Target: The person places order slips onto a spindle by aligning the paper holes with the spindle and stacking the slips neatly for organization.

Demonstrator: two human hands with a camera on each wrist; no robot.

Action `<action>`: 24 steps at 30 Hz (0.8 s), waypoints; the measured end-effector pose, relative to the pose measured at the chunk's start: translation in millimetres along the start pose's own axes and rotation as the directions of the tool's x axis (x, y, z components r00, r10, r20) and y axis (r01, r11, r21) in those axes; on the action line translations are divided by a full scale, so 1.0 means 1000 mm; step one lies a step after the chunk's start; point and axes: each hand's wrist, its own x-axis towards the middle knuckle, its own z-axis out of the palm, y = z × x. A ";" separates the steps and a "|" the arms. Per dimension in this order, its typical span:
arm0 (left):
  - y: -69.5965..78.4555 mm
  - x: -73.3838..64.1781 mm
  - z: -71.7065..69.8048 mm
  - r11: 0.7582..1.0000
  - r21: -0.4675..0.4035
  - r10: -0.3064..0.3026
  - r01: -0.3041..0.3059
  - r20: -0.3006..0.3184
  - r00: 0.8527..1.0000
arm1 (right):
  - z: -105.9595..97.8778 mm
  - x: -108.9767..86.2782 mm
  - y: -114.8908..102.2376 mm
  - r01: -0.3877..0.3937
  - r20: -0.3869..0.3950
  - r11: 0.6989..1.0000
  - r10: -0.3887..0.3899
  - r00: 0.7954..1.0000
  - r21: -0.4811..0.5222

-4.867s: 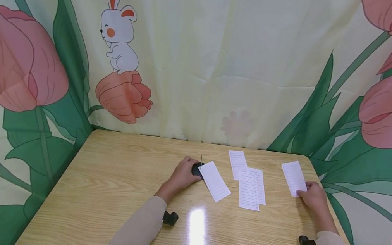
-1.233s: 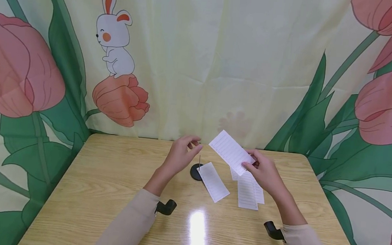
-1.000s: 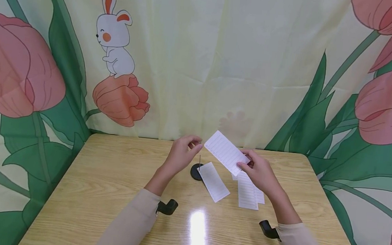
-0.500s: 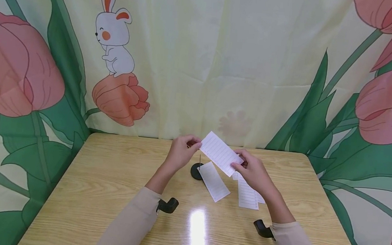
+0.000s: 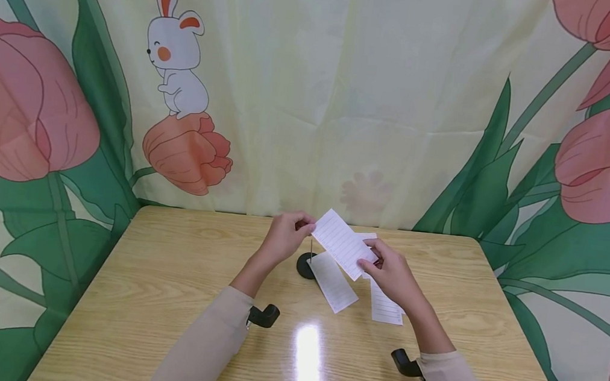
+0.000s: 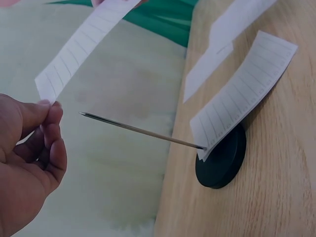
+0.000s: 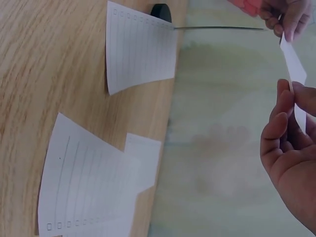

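Note:
Between both hands a white lined paper slip (image 5: 341, 242) is held up above the table. My left hand (image 5: 286, 237) pinches its left corner between thumb and fingertips. The lower right end is pinched by my right hand (image 5: 392, 274). Below the left hand stands a bill spike with a round black base (image 6: 224, 160) and a thin upright metal needle (image 6: 143, 131). Another lined slip (image 6: 247, 94) is pierced at one corner and sits low on the needle, over the base. In the left wrist view the needle's tip is apart from the held slip.
More lined slips (image 7: 89, 182) lie overlapping on the wooden table (image 5: 194, 277), partly hidden behind the right hand in the head view. Behind the table hangs a curtain (image 5: 292, 92) with tulips and a rabbit. A black wrist camera (image 5: 264, 316) sits at each sleeve.
The right hand picked up a slip at the table's right and carried it left over the spike. The left hand let go of the base, rose, and now pinches the slip's corner.

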 end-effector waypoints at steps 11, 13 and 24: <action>-0.008 0.000 0.005 1.000 0.017 -0.021 0.021 0.013 1.000 | 0.005 -0.001 0.007 -0.053 -0.022 0.998 0.053 0.998 -0.015; -0.010 0.000 0.005 1.000 0.011 -0.025 0.025 0.014 1.000 | 0.005 -0.001 0.007 -0.056 -0.022 0.998 0.056 0.998 -0.016; -0.015 -0.001 0.008 0.999 -0.004 -0.053 0.053 0.008 0.999 | 0.007 -0.001 0.009 -0.059 -0.015 0.998 0.060 0.998 0.005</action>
